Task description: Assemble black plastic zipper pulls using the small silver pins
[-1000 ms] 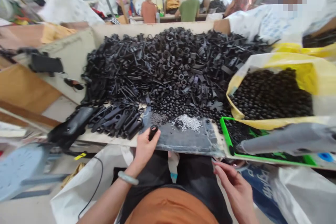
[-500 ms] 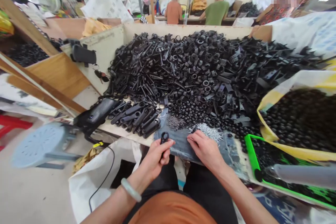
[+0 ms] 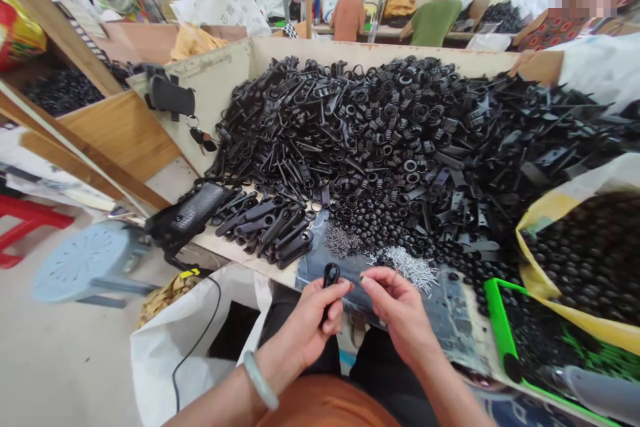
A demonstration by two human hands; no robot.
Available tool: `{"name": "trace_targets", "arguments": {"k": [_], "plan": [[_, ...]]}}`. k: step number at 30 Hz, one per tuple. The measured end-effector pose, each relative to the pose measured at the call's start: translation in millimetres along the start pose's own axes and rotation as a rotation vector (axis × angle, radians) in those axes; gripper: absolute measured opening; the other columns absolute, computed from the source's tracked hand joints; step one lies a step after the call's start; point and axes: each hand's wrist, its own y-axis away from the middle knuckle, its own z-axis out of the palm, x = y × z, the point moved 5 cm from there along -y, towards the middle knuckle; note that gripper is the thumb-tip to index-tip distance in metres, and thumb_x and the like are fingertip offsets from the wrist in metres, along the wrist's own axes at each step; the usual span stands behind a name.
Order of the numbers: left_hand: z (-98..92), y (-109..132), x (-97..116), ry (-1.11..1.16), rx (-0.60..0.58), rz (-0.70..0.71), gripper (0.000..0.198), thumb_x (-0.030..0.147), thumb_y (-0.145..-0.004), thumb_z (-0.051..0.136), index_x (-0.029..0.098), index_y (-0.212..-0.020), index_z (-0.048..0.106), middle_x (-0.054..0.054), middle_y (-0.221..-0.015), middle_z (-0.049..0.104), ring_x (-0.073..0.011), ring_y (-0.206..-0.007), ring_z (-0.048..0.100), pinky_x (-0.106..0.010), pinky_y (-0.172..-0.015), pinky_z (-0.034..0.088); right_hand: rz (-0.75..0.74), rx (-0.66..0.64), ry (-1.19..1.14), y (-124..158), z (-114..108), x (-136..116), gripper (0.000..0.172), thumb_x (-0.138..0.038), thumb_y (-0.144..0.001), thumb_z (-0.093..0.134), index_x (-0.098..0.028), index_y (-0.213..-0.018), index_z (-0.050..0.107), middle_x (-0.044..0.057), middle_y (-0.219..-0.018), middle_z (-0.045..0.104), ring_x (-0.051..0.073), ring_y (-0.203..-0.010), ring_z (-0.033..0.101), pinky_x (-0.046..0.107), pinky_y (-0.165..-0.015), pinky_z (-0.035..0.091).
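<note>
The left hand (image 3: 305,327), a pale bangle (image 3: 259,381) on its wrist, is closed around a small black plastic clip (image 3: 330,277). Its thumb and fingers wrap the lower part, and the ring-shaped end stands clear above them. The clip's long axis runs nearly upright, tilted slightly, with the ring end toward the bench. The right hand (image 3: 400,313) is just to the clip's right, so it is the nearer free hand. Its thumb and forefinger are pinched together, their tips pointing left at the ring end, with the other fingers loosely curled. Whether a pin lies in that pinch is too small to tell.

Both hands are over the near edge of the board (image 3: 235,252). A worn denim mat (image 3: 445,313) lies along that edge, with a small heap of steel pins (image 3: 406,268) just beyond the right hand and a heap of dark screws (image 3: 343,241) further left. Rows of long black handles (image 3: 265,227) lie left of the screws. A large pile of black plastic parts (image 3: 400,140) fills the middle of the board. Toward the right edge are a yellow bag (image 3: 530,260) of black beads (image 3: 590,253) and a green tray (image 3: 495,327).
</note>
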Motion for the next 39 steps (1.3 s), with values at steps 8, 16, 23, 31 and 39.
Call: {"name": "trace_targets", "arguments": {"k": [8,16,23,31,39], "plan": [[12.4,0,-3,0.002,-0.021,0.015,0.042,0.04,-0.064,0.091,0.018,-0.078,0.057,0.012,-0.042,0.043,-0.0019,-0.036,0.027,-0.02,-0.044,0.018,0.142,0.069,-0.283,7,8,16,0.045,-0.056,-0.066,0.091,-0.018,-0.084,0.074,-0.004,-0.066,0.056,0.004,-0.046,0.029,0.018,-0.04,0.024],[14.1,-3,-5,-0.057,-0.007,0.049,0.042,0.045,-0.069,0.088,0.018,-0.077,0.057,0.011,-0.043,0.044,-0.0026,-0.038,0.027,-0.02,-0.043,0.018,0.133,0.072,-0.298,8,6,19,0.039,-0.053,-0.069,0.09,-0.02,-0.084,0.076,-0.003,-0.064,0.059,0.005,-0.044,0.033,0.018,-0.039,0.026],[17.1,-4,-3,-0.122,0.007,0.103,0.043,0.049,-0.067,0.088,0.018,-0.073,0.058,0.011,-0.04,0.041,-0.0027,-0.037,0.023,-0.022,-0.041,0.014,-0.189,0.092,-0.02,14,-5,0,0.019,-0.04,-0.084,0.08,-0.021,-0.081,0.079,0.004,-0.073,0.069,0.013,-0.058,0.057,0.023,-0.048,0.044],[20.5,-2,-8,-0.094,0.047,0.098,0.04,0.045,-0.068,0.087,0.018,-0.073,0.057,0.011,-0.042,0.041,-0.0034,-0.039,0.026,-0.021,-0.043,0.017,-0.631,0.06,0.421,22,-12,-36,0.011,-0.017,-0.092,0.07,-0.023,-0.093,0.079,0.005,-0.083,0.073,0.013,-0.06,0.064,0.024,-0.052,0.05],[20.6,-3,-10,-0.153,0.029,0.115,0.039,0.044,-0.072,0.085,0.019,-0.072,0.055,0.01,-0.045,0.043,-0.0036,-0.04,0.028,-0.021,-0.041,0.015,-0.501,-0.045,0.325,12,-18,-30,0.011,-0.025,-0.093,0.069,-0.022,-0.087,0.077,0.003,-0.074,0.074,0.014,-0.056,0.06,0.025,-0.05,0.046]]}}
